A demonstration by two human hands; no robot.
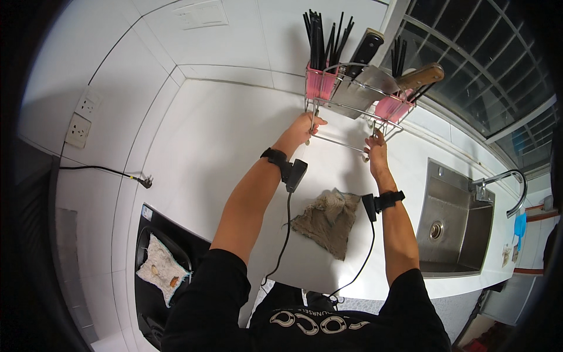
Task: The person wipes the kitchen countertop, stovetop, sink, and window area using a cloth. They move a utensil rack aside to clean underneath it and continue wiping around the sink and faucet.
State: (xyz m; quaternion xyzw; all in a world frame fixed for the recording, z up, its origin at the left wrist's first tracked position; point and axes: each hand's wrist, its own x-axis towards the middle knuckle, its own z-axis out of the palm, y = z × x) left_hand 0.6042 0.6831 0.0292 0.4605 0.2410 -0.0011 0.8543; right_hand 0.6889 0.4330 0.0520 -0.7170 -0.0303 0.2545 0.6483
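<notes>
Both my hands grip the lower frame of a metal wire knife rack (347, 107) near the wall. My left hand (308, 125) is closed around its left front part, and my right hand (376, 147) holds the right front part. In the rack are a cleaver with a black handle (366, 50) and another knife with a wooden handle (421, 76). Black chopsticks (317, 42) stand in the left pink plastic holder (320, 83); more stand in the right pink holder (393, 109). A crumpled brown-grey cloth (330, 220) lies on the white countertop between my forearms.
A steel sink (455, 220) with a curved faucet (506, 174) is at the right. At the lower left, a black gas stove (147, 220) bears a pale cloth (162, 268). A black plug (145, 181) lies by the left wall. Cables hang from my wrist devices. A barred window is upper right.
</notes>
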